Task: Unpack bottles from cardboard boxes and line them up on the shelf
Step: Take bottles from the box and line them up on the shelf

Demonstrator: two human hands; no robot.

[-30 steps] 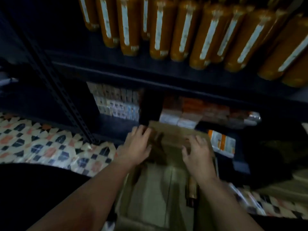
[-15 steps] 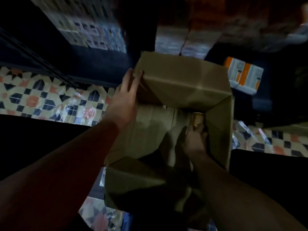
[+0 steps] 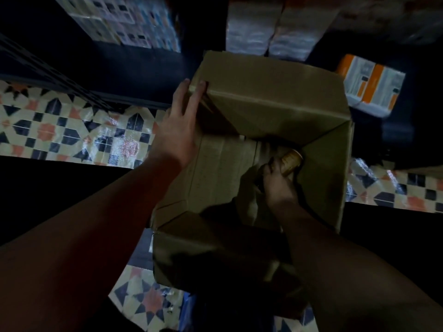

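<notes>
while the cardboard box (image 3: 275,104) stands open on the patterned tile floor (image 3: 60,130), the left hand (image 3: 178,130) rests against its left outer wall. the fingers of this hand are straight and close together, laid flat along the cardboard, with the fingertips (image 3: 201,86) reaching the base of the far flap. they hold nothing; they only press on the wall.

the right hand (image 3: 279,180) is inside the box, at the right side of the interior. its fingers are curled round the upper part of a bottle (image 3: 291,160), just below the cap. the grip appears closed on the neck, though the lower fingers are in shadow and cannot be read exactly.

the bottle is inside the box, close to the right inner wall and near the far right corner. its amber, rounded top faces the camera; the body below the hand is hidden in the dark interior. whether other bottles remain in the box cannot be told.

the far flap of the box is folded outward toward the shelf unit (image 3: 143,68), and the near flap is folded toward the person, in deep shadow. the right flap stands up at an angle.

beyond the box, on the low shelf level, sit stacks of small printed cartons (image 3: 124,22) at left, pale wrapped packs (image 3: 271,32) at centre, and an orange-and-white package (image 3: 371,87) at right. these items are blurred, and their labels cannot be read.
</notes>
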